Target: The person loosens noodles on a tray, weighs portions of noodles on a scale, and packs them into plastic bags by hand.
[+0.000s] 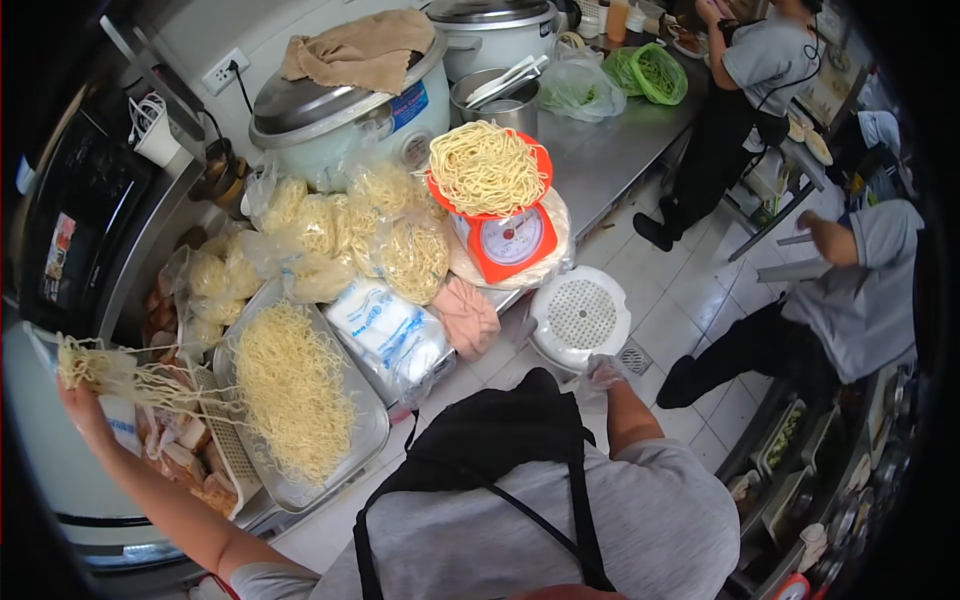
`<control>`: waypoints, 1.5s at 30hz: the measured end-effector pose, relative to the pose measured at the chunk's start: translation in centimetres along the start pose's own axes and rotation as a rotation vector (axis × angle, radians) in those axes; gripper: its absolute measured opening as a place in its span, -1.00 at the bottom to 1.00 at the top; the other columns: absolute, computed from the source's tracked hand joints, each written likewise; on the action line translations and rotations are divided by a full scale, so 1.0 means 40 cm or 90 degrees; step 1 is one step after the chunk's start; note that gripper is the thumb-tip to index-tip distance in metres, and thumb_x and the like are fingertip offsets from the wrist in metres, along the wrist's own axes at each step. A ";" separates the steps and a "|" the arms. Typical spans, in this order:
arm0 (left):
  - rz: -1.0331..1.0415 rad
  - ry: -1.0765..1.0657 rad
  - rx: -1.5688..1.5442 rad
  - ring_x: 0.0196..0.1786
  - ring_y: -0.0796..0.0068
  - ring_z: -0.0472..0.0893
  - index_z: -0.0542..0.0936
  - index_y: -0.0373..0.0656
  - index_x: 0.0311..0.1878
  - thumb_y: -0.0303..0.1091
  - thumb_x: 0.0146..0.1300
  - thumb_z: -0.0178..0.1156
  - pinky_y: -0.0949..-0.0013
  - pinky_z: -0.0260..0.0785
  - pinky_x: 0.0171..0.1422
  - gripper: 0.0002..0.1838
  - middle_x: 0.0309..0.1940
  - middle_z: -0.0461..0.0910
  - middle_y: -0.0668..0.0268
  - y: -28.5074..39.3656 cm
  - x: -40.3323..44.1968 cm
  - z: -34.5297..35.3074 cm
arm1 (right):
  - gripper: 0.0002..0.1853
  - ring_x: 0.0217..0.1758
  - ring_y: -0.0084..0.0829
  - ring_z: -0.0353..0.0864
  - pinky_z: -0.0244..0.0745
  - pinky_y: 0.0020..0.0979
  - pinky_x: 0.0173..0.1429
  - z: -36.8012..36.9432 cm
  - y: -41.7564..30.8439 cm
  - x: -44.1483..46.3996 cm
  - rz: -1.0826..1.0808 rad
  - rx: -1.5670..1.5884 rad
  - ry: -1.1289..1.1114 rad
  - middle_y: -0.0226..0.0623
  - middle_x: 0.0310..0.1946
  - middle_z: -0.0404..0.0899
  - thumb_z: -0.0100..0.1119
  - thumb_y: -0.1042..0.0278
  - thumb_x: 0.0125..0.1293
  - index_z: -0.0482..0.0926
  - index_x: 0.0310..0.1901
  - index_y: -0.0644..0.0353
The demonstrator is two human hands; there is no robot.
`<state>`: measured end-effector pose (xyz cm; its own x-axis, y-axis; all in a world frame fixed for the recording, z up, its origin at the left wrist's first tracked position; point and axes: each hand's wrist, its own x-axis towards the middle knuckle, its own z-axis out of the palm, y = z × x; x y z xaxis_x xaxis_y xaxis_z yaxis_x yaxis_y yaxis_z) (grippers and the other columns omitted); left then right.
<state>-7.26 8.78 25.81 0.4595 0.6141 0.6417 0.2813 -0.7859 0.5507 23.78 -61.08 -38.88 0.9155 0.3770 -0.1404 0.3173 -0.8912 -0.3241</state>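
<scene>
My left hand (82,402), raised at the far left, is closed on a clump of noodles (92,368). Loose strands trail from it toward the metal tray (378,430), where a heap of thin yellow noodles (292,390) lies. My right hand (605,374), in a clear plastic glove, is low beside the rim of a round white perforated stool (582,315). Its fingers look loosely apart and show nothing in them; whether they touch the rim I cannot tell. An orange kitchen scale (510,243) carries a pile of thicker noodles (487,168) on its pan.
Several bags of noodles (320,230) crowd the counter beside a packet of plastic bags (388,330) and a pink cloth (466,315). Behind stands a large rice cooker (350,125). A cream basket (222,430) borders the tray. Two co-workers (850,290) (770,70) stand at right.
</scene>
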 end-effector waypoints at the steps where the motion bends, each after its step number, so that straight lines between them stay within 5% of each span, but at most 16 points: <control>1: -0.001 0.018 -0.020 -0.18 0.50 0.46 0.34 -0.24 0.02 -0.43 0.08 -0.13 0.50 0.30 -0.11 -0.62 -0.19 0.46 0.28 0.006 0.031 -0.024 | -0.89 -0.43 -0.39 0.44 0.37 -0.39 -0.33 0.007 0.005 -0.007 -0.011 -0.008 0.004 -0.34 -0.53 0.46 0.04 0.29 -0.07 0.46 -0.50 0.10; 8: -0.048 0.083 -0.099 -0.23 0.41 0.49 0.36 -0.25 -0.02 -0.34 0.10 -0.08 0.42 0.34 -0.15 -0.64 -0.24 0.48 0.21 -0.032 0.321 -0.244 | -0.76 -0.26 -0.31 0.44 0.37 -0.34 -0.18 -0.078 -0.025 -0.052 -0.147 -0.159 -0.004 -0.24 -0.41 0.46 0.05 0.17 -0.04 0.44 -0.37 0.12; 15: -0.218 -0.244 0.386 -0.31 0.36 0.51 0.42 -0.24 -0.10 -0.41 0.00 -0.08 0.34 0.35 -0.22 -0.66 -0.35 0.52 0.17 0.180 0.124 0.001 | -0.67 -0.17 -0.21 0.43 0.34 -0.27 -0.07 -0.090 -0.067 -0.031 0.031 0.022 -0.128 -0.19 -0.35 0.46 0.09 0.16 -0.11 0.42 -0.31 0.18; 18: -0.151 -0.360 0.417 -0.42 0.36 0.51 0.49 -0.28 -0.29 -0.50 -0.07 -0.08 0.36 0.32 -0.26 -0.76 -0.51 0.53 0.22 0.088 0.040 0.101 | -0.65 -0.14 -0.20 0.41 0.32 -0.28 -0.04 -0.060 -0.058 -0.035 0.064 0.056 -0.206 -0.16 -0.29 0.45 0.08 0.16 -0.10 0.41 -0.26 0.15; 20: -0.119 -0.307 0.321 -0.40 0.37 0.51 0.50 -0.30 -0.37 -0.52 -0.08 -0.08 0.40 0.30 -0.27 -0.80 -0.49 0.53 0.23 0.085 0.009 0.120 | -0.61 -0.06 -0.21 0.37 0.24 -0.30 0.06 -0.099 -0.065 -0.053 0.104 -0.004 -0.232 -0.12 -0.21 0.43 0.03 0.14 -0.06 0.39 -0.18 0.14; 21: -0.035 -0.260 0.269 -0.56 0.45 0.47 0.47 -0.22 -0.33 -0.51 -0.05 -0.12 0.44 0.28 -0.50 -0.79 -0.56 0.49 0.32 0.054 0.018 0.119 | -0.59 -0.01 -0.21 0.35 0.20 -0.30 0.10 -0.125 -0.075 -0.059 0.124 -0.035 -0.246 -0.10 -0.17 0.41 0.01 0.13 -0.04 0.38 -0.13 0.14; 24: -0.296 -0.183 0.170 -0.72 0.57 0.36 0.42 -0.10 -0.28 -0.48 -0.01 -0.17 0.54 0.11 -0.73 -0.77 -0.65 0.42 0.39 0.160 0.037 0.098 | -0.51 0.09 -0.23 0.28 0.08 -0.30 0.20 -0.121 -0.057 -0.047 0.154 0.026 -0.286 -0.05 -0.07 0.36 -0.05 0.07 0.00 0.32 -0.04 0.17; 25: -0.236 -0.124 0.230 -0.80 0.68 0.25 0.38 -0.03 -0.26 -0.44 0.03 -0.23 0.64 -0.07 -0.83 -0.78 -0.70 0.36 0.43 0.154 0.044 0.096 | -0.52 0.09 -0.22 0.28 0.09 -0.30 0.20 -0.129 -0.064 -0.048 0.138 0.010 -0.261 -0.05 -0.07 0.36 -0.05 0.08 0.00 0.33 -0.05 0.16; 27: -0.195 -0.083 0.206 -0.77 0.67 0.29 0.39 -0.03 -0.19 -0.39 0.07 -0.24 0.63 -0.01 -0.81 -0.74 -0.68 0.39 0.42 0.163 0.065 0.072 | -0.53 0.08 -0.20 0.29 0.10 -0.29 0.19 -0.227 -0.142 -0.073 0.108 -0.020 -0.214 -0.06 -0.07 0.36 -0.03 0.08 -0.02 0.35 -0.06 0.14; 30: -0.188 -0.004 0.056 -0.77 0.70 0.30 0.37 -0.02 -0.08 -0.31 0.14 -0.21 0.67 0.01 -0.79 -0.71 -0.65 0.41 0.42 0.107 0.135 0.022 | -0.50 0.04 -0.18 0.32 0.14 -0.31 0.17 -0.111 -0.118 -0.035 0.190 0.008 -0.243 -0.06 -0.05 0.35 0.04 0.07 -0.08 0.36 -0.06 0.09; 34: -0.189 0.026 -0.009 -0.61 0.70 0.39 0.33 -0.04 0.04 -0.22 0.19 -0.21 0.68 0.15 -0.66 -0.64 -0.46 0.49 0.40 -0.037 0.301 -0.125 | -0.57 -0.04 -0.16 0.38 0.25 -0.28 0.05 -0.283 -0.223 -0.034 0.064 -0.014 -0.343 -0.12 -0.11 0.40 0.11 0.13 -0.16 0.44 -0.17 0.08; 37: 0.055 0.148 -0.070 -0.44 0.64 0.47 0.42 -0.17 -0.12 -0.26 0.16 -0.12 0.62 0.27 -0.45 -0.71 -0.40 0.51 0.33 -0.083 0.336 -0.201 | -0.63 -0.09 -0.15 0.40 0.30 -0.24 -0.05 -0.189 -0.212 -0.069 0.059 -0.005 -0.205 -0.17 -0.18 0.43 0.10 0.18 -0.18 0.47 -0.25 0.08; 40: -0.047 0.107 -0.170 -0.30 0.55 0.49 0.44 -0.20 -0.11 -0.24 0.17 -0.10 0.52 0.32 -0.31 -0.69 -0.26 0.50 0.26 -0.025 0.256 -0.111 | -0.69 -0.15 -0.16 0.42 0.34 -0.20 -0.13 -0.146 -0.195 -0.103 0.066 0.029 -0.093 -0.20 -0.25 0.45 0.07 0.23 -0.15 0.47 -0.29 0.10; 42: -0.023 -0.047 -0.283 -0.22 0.49 0.47 0.37 -0.20 -0.01 -0.25 0.14 -0.07 0.43 0.33 -0.19 -0.64 -0.20 0.47 0.29 -0.146 0.231 -0.047 | -0.71 -0.21 -0.19 0.42 0.35 -0.20 -0.17 -0.147 -0.182 -0.143 0.086 0.085 -0.058 -0.20 -0.27 0.43 0.01 0.27 -0.08 0.44 -0.26 0.13; 43: 0.086 -0.027 -0.238 -0.19 0.50 0.45 0.35 -0.19 0.02 -0.25 0.13 -0.08 0.44 0.32 -0.14 -0.61 -0.17 0.45 0.30 -0.062 0.159 0.029 | -0.72 -0.24 -0.21 0.42 0.35 -0.19 -0.19 -0.147 -0.175 -0.165 0.087 0.112 -0.052 -0.19 -0.28 0.43 -0.02 0.29 -0.05 0.43 -0.25 0.15; 45: -0.030 -0.013 -0.217 -0.24 0.54 0.45 0.37 -0.18 -0.01 -0.31 0.10 -0.08 0.48 0.32 -0.19 -0.64 -0.22 0.46 0.34 -0.009 0.106 0.078 | -0.74 -0.30 -0.23 0.43 0.36 -0.19 -0.23 -0.145 -0.169 -0.169 0.055 0.163 -0.060 -0.19 -0.31 0.41 -0.09 0.33 0.02 0.40 -0.22 0.18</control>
<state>-2.78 11.45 26.65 0.4702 0.6449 0.6025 0.0067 -0.6853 0.7283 16.86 -59.06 -30.33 0.9055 0.3354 -0.2598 0.1562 -0.8331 -0.5307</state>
